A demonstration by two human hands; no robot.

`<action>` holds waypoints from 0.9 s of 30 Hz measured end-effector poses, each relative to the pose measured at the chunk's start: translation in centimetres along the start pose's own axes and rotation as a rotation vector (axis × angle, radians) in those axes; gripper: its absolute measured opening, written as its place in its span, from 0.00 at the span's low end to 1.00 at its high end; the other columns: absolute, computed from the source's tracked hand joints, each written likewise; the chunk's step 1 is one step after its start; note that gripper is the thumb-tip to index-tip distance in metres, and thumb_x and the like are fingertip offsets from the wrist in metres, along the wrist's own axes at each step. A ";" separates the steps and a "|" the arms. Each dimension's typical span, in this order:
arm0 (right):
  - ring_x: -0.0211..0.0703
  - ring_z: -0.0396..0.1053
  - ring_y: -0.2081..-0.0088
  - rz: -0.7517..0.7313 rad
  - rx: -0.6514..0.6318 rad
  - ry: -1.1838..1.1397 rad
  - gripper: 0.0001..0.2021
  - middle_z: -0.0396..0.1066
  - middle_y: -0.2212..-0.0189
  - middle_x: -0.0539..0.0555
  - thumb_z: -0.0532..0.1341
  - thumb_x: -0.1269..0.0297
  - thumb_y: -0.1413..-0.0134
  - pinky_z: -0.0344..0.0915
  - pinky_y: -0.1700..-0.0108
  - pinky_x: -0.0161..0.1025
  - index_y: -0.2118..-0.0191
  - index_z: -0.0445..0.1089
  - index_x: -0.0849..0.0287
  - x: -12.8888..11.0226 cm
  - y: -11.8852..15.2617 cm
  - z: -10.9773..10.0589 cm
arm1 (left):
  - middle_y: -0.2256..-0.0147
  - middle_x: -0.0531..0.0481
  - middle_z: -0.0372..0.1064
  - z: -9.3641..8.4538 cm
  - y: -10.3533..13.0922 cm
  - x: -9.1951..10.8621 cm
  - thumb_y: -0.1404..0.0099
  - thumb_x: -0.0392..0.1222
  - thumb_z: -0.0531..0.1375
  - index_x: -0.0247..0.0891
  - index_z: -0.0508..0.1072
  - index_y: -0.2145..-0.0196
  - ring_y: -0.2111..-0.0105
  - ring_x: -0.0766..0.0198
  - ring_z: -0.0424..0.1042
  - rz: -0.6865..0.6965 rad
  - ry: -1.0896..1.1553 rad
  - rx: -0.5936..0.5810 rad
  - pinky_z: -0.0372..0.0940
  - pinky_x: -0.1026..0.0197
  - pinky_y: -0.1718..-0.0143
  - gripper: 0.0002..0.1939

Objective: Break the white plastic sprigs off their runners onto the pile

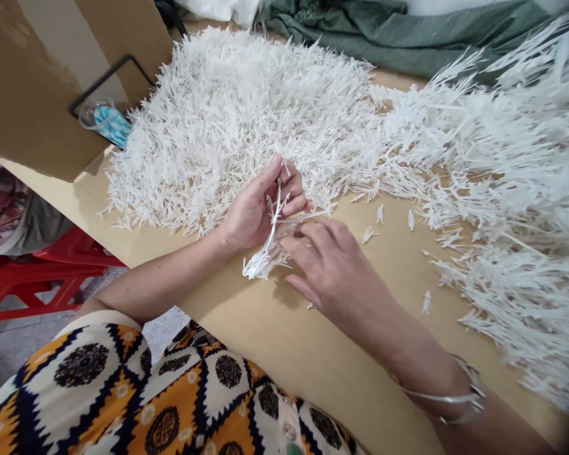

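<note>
My left hand [260, 205] is closed around a white branched plastic sprig [274, 230], its thumb and index finger pinching the upper end. The sprig's bushy lower end hangs over the tan tabletop [246, 328]. Beside it on the right is my right hand [325, 262], palm down, fingers bent and thumb apart, close to the sprig's side twigs; whether its fingertips grip one is unclear. Behind both hands lies a large heap of white pieces [246, 114].
Longer white branches [516, 208] cover the right side. Small loose pieces [370, 235] lie near my right hand. A cardboard box [66, 82] stands back left, a clear cup [107, 120] beside it. Green cloth [384, 38] lies behind. Red stools [38, 272] and a seated person are at left.
</note>
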State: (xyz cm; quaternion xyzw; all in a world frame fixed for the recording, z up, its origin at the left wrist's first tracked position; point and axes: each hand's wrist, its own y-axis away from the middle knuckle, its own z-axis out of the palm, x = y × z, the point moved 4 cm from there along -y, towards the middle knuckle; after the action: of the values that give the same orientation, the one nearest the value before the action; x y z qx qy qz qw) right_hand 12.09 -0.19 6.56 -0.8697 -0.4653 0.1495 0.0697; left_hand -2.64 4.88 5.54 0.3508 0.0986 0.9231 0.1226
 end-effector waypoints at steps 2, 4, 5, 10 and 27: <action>0.62 0.66 0.43 0.016 0.013 -0.028 0.13 0.73 0.46 0.66 0.60 0.71 0.32 0.65 0.40 0.59 0.44 0.72 0.62 0.2 -0.2 1.1 | 0.70 0.57 0.65 0.1 -0.1 0.0 0.19 0.50 0.52 0.39 0.69 0.62 0.74 0.74 0.71 0.021 -0.023 -0.042 0.76 0.61 0.55 0.16; 0.57 0.70 0.47 0.084 0.038 -0.240 0.11 0.77 0.50 0.61 0.56 0.71 0.29 0.66 0.42 0.57 0.47 0.73 0.58 1.0 -0.4 1.2 | 0.64 0.54 0.71 0.1 -0.3 0.0 0.21 0.49 0.56 0.40 0.71 0.57 0.65 0.70 0.77 0.060 -0.048 -0.101 0.76 0.59 0.51 0.11; 0.54 0.72 0.49 0.150 0.055 -0.405 0.11 0.78 0.53 0.58 0.56 0.69 0.28 0.67 0.43 0.55 0.48 0.72 0.55 1.6 -0.5 0.8 | 0.61 0.52 0.74 0.1 -0.5 0.0 0.22 0.51 0.58 0.41 0.72 0.53 0.62 0.68 0.79 0.079 -0.078 -0.127 0.77 0.57 0.51 0.12; 0.46 0.74 0.58 0.471 0.127 -0.985 0.15 0.76 0.65 0.52 0.54 0.56 0.25 0.69 0.46 0.48 0.63 0.72 0.53 4.4 -0.6 -0.9 | 0.54 0.46 0.79 -0.5 -1.0 -0.4 0.32 0.69 0.62 0.42 0.75 0.45 0.59 0.55 0.83 0.053 -0.329 -0.247 0.78 0.53 0.60 0.31; 0.42 0.72 0.66 0.587 -0.144 -1.360 0.20 0.73 0.74 0.50 0.56 0.49 0.27 0.68 0.53 0.43 0.67 0.74 0.55 5.7 -0.2 0.3 | 0.73 0.58 0.70 -1.3 -0.9 -0.6 0.38 0.57 0.73 0.39 0.77 0.57 0.79 0.76 0.66 -0.028 -0.353 -0.237 0.65 0.68 0.74 0.21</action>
State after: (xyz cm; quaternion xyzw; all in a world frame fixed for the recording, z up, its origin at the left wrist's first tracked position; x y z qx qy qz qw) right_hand 14.84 4.64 5.18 -0.6764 -0.1628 0.6362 -0.3337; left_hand -2.96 5.42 3.95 0.4890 -0.0286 0.8506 0.1912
